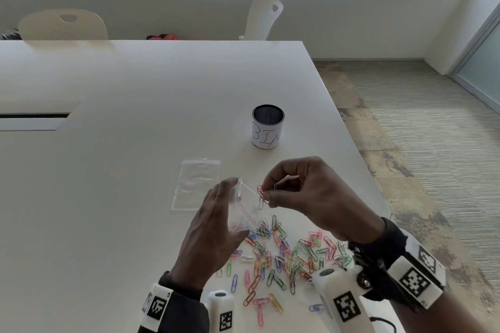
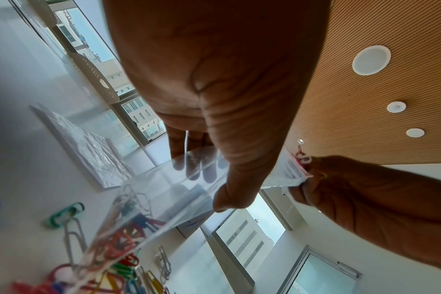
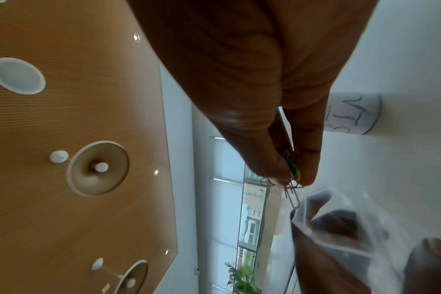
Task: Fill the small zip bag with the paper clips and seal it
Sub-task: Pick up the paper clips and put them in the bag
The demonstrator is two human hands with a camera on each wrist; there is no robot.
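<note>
My left hand point(image 1: 216, 224) holds a small clear zip bag point(image 1: 247, 208) upright above the table, thumb on one side and fingers behind, its red-lined mouth gaping. Several coloured clips lie in the bag's bottom point(image 2: 113, 238). My right hand point(image 1: 303, 194) pinches a bunch of paper clips point(image 1: 262, 194) between thumb and fingertips right at the bag's mouth; a white clip point(image 3: 293, 197) dangles from the bunch point(image 3: 293, 167). A loose heap of coloured paper clips point(image 1: 284, 257) covers the table beneath both hands.
A second, bigger clear zip bag point(image 1: 196, 184) lies flat on the white table point(image 1: 121, 157) just left of my hands. A black mesh cup labelled BIN point(image 1: 267, 127) stands behind. The table's right edge point(image 1: 359, 159) runs close to my right hand. Chairs stand at the far side.
</note>
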